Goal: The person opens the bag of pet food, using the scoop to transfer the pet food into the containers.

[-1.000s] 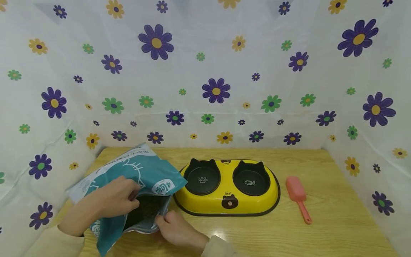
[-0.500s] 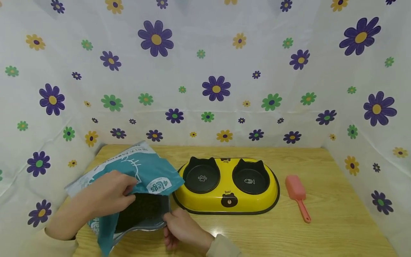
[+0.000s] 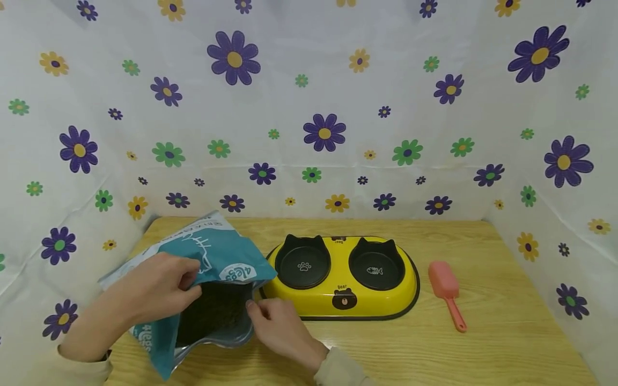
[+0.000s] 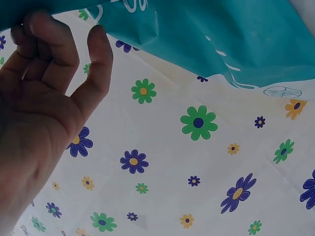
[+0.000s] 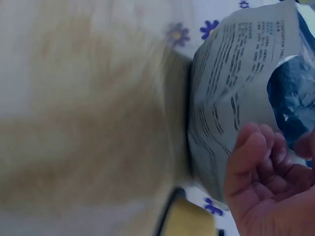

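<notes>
A teal and white bag (image 3: 227, 252) leans at the left of the table, its mouth gaping towards the camera with dark contents inside. My left hand (image 3: 149, 289) grips the upper edge of the mouth; in the left wrist view the fingers of that hand (image 4: 47, 88) curl at the edge of the teal bag (image 4: 211, 39). At the mouth's right side, my right hand (image 3: 285, 329) pinches the rim between thumb and fingers. The right wrist view has this hand (image 5: 270, 182) with bent fingers beside the bag's printed white side (image 5: 221, 73).
Right of the bag stands a yellow double feeder (image 3: 340, 311) with two black cat-eared bowls (image 3: 303, 273), close to the bag's corner. A pink scoop (image 3: 444, 281) lies farther right on the wooden table (image 3: 507, 321). Flowered cloth (image 3: 285, 107) hangs behind and at the sides.
The bag's mouth has been spread wider than a second ago. My left hand has shifted slightly left, and my right hand has moved a little right and up with the rim.
</notes>
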`<state>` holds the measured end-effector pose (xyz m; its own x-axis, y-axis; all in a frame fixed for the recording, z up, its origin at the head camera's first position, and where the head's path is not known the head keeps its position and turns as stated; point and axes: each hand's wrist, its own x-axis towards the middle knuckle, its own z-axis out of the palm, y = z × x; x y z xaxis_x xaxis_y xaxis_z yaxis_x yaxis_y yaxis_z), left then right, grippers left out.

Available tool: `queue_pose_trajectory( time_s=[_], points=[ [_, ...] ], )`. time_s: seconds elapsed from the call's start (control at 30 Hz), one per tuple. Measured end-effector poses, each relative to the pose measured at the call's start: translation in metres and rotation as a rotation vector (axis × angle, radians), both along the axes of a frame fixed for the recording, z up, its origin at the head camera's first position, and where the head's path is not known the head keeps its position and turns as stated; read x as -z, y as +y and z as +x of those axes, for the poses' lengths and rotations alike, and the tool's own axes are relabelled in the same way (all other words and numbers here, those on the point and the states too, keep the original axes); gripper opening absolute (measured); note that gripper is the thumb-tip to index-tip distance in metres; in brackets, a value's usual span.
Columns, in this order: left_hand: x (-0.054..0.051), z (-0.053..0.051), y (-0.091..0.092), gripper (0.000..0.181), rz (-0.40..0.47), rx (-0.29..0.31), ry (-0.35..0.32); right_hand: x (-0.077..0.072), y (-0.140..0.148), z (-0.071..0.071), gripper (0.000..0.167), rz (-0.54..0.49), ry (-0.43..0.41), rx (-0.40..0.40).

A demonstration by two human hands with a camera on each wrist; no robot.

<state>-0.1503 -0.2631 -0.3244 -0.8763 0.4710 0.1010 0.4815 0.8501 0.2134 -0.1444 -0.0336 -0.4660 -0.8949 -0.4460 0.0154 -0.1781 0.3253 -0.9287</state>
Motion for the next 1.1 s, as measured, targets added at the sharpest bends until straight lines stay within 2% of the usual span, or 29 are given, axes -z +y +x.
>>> queue_pose_trajectory(
  time_s=[0.17, 0.27, 0.37, 0.47, 0.6, 0.73, 0.87, 1.0, 1.1],
  points=[
    [0.002, 0.0, 0.001, 0.031, 0.011, 0.028, 0.059, -0.009, 0.001, -0.004, 0.047, 0.13, 0.261, 0.043],
    [0.004, 0.0, 0.002, 0.021, 0.018, 0.088, 0.148, -0.014, 0.0, -0.006, 0.046, 0.146, 0.333, 0.07],
    [0.006, 0.0, 0.002, 0.02, 0.026, 0.158, 0.233, -0.016, -0.001, -0.008, 0.045, 0.118, 0.32, 0.082],
    [0.007, 0.0, 0.003, 0.022, 0.036, 0.195, 0.271, -0.016, -0.001, -0.008, 0.044, 0.065, 0.24, 0.092],
    [0.007, 0.003, 0.003, 0.024, 0.044, 0.176, 0.255, -0.014, -0.001, -0.006, 0.042, -0.006, 0.119, 0.14],
    [0.008, 0.002, 0.004, 0.025, 0.051, 0.162, 0.255, -0.011, 0.003, -0.006, 0.042, -0.046, 0.058, 0.204],
    [0.008, 0.001, 0.005, 0.024, 0.061, 0.154, 0.274, -0.011, 0.01, -0.007, 0.044, -0.066, 0.062, 0.163],
    [0.008, 0.003, 0.005, 0.019, 0.055, 0.119, 0.218, -0.012, 0.033, -0.008, 0.046, -0.046, 0.085, 0.107],
    [0.007, 0.003, 0.004, 0.017, 0.039, 0.093, 0.184, -0.013, 0.06, -0.014, 0.044, 0.024, 0.109, 0.137]
  ],
)
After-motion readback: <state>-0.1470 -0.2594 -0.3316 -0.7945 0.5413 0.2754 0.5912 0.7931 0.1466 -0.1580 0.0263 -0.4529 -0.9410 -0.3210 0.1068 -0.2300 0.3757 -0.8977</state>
